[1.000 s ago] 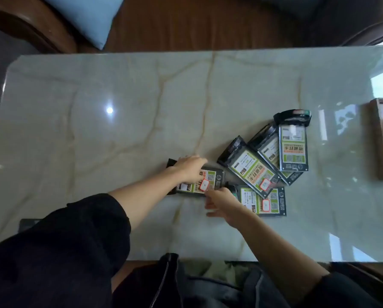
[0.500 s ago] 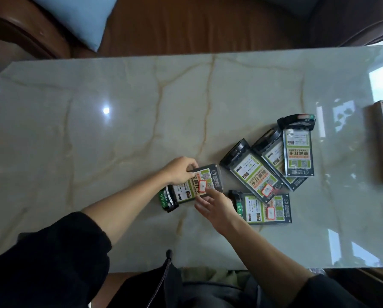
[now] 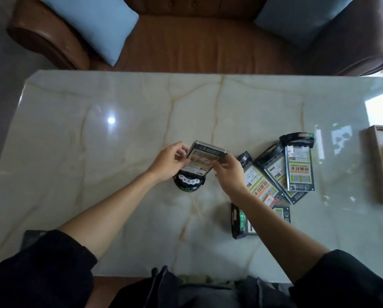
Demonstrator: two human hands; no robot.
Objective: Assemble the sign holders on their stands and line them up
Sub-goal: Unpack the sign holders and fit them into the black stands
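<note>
A clear sign holder with a green and white card (image 3: 202,160) stands tilted on its black rounded stand (image 3: 188,182) near the middle of the marble table (image 3: 97,152). My left hand (image 3: 170,162) grips its left edge and my right hand (image 3: 229,174) grips its right edge. To the right, three more sign holders lie flat in an overlapping fan (image 3: 297,170), each with a black stand at its far end. Another holder (image 3: 239,221) lies flat near the front, partly hidden under my right forearm.
A wooden tray (image 3: 375,165) sits at the table's right edge. A brown leather sofa (image 3: 197,41) with two light blue cushions (image 3: 92,25) runs along the far side of the table. Dark clothing lies at the near edge.
The holder that lay flat under my hands has been turned and raised upright on its stand. Both hands moved up to its sides. The view has shifted back, showing more sofa.
</note>
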